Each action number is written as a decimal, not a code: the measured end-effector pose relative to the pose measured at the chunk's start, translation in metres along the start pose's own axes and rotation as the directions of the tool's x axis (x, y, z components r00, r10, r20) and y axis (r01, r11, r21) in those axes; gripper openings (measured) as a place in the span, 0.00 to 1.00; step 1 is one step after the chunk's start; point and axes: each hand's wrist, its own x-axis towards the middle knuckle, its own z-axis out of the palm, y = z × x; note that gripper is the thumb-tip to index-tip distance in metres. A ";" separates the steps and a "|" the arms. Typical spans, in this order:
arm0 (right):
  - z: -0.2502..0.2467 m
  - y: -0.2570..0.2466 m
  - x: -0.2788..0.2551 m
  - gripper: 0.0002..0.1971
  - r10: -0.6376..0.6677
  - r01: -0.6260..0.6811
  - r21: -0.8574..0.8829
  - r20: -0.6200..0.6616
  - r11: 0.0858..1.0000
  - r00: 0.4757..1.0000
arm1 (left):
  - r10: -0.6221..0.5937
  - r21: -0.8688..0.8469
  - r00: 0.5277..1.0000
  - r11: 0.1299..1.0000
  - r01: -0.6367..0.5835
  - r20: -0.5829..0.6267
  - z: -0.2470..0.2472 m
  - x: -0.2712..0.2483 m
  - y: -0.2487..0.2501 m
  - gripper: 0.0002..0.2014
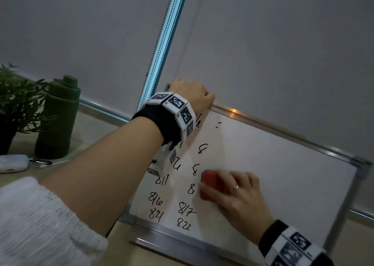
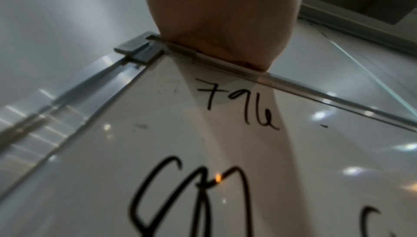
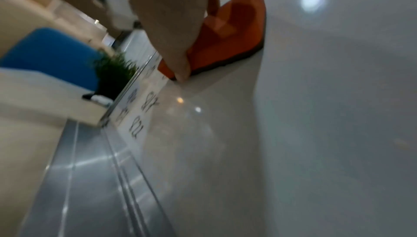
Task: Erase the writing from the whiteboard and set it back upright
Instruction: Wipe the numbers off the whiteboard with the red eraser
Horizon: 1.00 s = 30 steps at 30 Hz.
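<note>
A metal-framed whiteboard [image 1: 283, 164] leans back against a grey window blind. Black handwritten numbers [image 1: 159, 207] fill its left part; its right part is wiped white. My left hand [image 1: 192, 95] grips the board's top edge near the upper left corner [image 2: 140, 51], fingers curled over the frame. My right hand [image 1: 232, 192] holds a red eraser [image 1: 212, 184] flat against the board beside the second column of numbers. In the right wrist view the eraser [image 3: 225, 35] shows orange-red with a dark felt base on the board [image 3: 315, 116].
A dark green bottle [image 1: 58, 117] and a potted green plant [image 1: 14, 103] stand on the beige table at the left. A small white case with a clip [image 1: 14, 162] lies in front of them. A bead chain [image 1: 157, 42] hangs between the blinds.
</note>
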 end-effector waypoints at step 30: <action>0.003 -0.029 0.010 0.33 -0.013 0.002 0.080 0.140 0.997 0.990 | 0.017 0.032 1.000 0.999 -0.017 -0.003 -0.003 -0.004 -0.001 0.23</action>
